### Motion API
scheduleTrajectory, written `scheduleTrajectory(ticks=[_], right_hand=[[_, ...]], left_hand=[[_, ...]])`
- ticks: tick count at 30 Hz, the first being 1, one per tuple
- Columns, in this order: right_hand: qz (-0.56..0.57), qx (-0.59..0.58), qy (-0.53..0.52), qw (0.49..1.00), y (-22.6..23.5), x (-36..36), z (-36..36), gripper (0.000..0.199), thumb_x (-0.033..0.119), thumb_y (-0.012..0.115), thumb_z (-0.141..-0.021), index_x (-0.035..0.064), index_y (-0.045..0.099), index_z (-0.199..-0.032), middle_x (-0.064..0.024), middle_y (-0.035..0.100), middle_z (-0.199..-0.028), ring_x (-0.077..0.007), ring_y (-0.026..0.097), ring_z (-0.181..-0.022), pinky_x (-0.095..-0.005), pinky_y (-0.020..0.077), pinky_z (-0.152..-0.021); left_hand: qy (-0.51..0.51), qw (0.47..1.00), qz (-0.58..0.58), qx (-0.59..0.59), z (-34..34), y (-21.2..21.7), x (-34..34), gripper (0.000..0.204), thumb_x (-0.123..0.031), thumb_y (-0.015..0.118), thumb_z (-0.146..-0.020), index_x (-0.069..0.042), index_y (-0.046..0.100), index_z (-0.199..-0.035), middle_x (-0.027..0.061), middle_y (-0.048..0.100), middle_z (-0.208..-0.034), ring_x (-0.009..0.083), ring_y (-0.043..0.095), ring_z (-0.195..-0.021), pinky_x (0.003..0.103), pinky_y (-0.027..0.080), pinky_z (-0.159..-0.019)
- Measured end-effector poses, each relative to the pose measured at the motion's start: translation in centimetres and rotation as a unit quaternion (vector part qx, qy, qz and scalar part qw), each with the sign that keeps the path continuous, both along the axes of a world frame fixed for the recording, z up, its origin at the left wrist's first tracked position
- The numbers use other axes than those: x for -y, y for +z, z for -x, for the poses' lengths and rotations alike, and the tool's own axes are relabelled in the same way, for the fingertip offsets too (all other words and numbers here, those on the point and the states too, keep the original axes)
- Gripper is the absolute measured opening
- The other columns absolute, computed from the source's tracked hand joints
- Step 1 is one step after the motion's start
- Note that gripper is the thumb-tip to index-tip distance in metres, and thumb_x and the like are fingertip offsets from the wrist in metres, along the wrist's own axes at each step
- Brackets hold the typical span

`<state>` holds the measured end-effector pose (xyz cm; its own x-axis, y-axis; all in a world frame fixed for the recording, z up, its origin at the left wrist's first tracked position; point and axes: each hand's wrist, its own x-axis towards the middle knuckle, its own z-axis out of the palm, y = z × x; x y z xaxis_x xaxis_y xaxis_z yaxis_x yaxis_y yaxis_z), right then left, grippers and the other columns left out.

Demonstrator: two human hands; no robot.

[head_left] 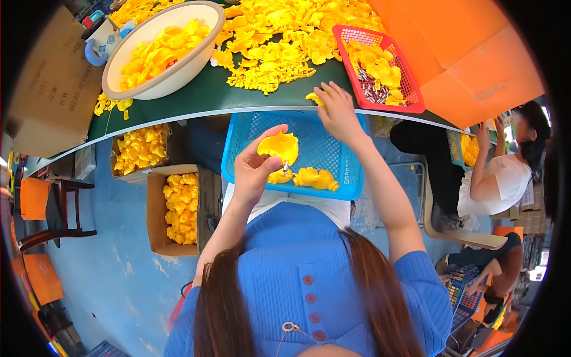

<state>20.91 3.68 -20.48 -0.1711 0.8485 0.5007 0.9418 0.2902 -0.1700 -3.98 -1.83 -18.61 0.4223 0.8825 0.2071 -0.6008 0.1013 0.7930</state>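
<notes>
My left hand (253,163) is closed on a yellow hollow plastic shell (278,144), held upright over a blue plastic basket (228,146) on my lap. A small silvery metal cylinder (286,166) shows at the shell's lower edge, beside my thumb. My right hand (339,113) is at the table's front edge, its thumb and fingers closed around a smaller yellow plastic piece (313,97). Several rounded yellow plastic parts (315,178) lie in the near part of the blue basket.
A red basket (416,98) of yellow pieces and metal cylinders stands right on the green table (199,98). Yellow pieces (279,35) pile behind. A white basin (148,89) stands left; cardboard boxes (156,223) of yellow parts are below. A person (496,169) sits right.
</notes>
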Motion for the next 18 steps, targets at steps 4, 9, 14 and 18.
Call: scheduleTrajectory(ticks=[4, 9, 14, 18], right_hand=[[0.002, 0.005, 0.047, 0.999, -0.1, -0.6, -1.0, 0.035, 0.019, 0.058, -0.084, 0.004, 0.054, -0.115, -0.0137, 0.053, -0.118, -0.0314, 0.046, -0.11, -0.0435, 0.0359, -0.094], [0.023, -0.164, 0.006, 0.986, 1.1, -0.5, 0.0, 0.039, 0.015, 0.068, -0.076, 0.0045, 0.057, -0.112, -0.0111, 0.059, -0.103, -0.0266, 0.051, -0.105, -0.0314, 0.0393, -0.092], [0.127, -0.479, 0.074, 0.865, 5.5, 3.6, 4.2, 0.04, 0.008, 0.067, -0.077, 0.003, 0.056, -0.116, -0.0082, 0.059, -0.107, -0.0136, 0.051, -0.103, -0.027, 0.0402, -0.09], [0.135, -0.358, 0.227, 0.895, 8.2, 7.9, 6.7, 0.039, 0.009, 0.068, -0.076, 0.0034, 0.059, -0.113, -0.0082, 0.061, -0.106, -0.0167, 0.053, -0.101, -0.0283, 0.0406, -0.09]], left_hand=[[-0.038, 0.999, 0.003, 0.029, -0.2, 0.4, 0.2, 0.057, -0.025, 0.07, -0.078, -0.003, 0.046, -0.125, 0.0195, 0.046, -0.129, 0.0271, 0.055, -0.109, 0.038, 0.046, -0.092], [-0.073, 0.995, 0.04, 0.052, -0.3, 0.7, 0.7, 0.053, -0.027, 0.069, -0.078, -0.007, 0.045, -0.121, 0.021, 0.046, -0.129, 0.0302, 0.057, -0.106, 0.037, 0.049, -0.088], [-0.086, 0.994, 0.068, 0.03, -0.2, 0.4, 0.5, 0.052, -0.03, 0.069, -0.079, -0.009, 0.045, -0.12, 0.0177, 0.049, -0.126, 0.0301, 0.058, -0.105, 0.037, 0.052, -0.084], [-0.082, 0.99, 0.106, 0.052, -0.5, -0.1, 0.8, 0.045, -0.019, 0.066, -0.082, -0.005, 0.044, -0.119, 0.0128, 0.056, -0.115, 0.0236, 0.059, -0.103, 0.037, 0.053, -0.081]])
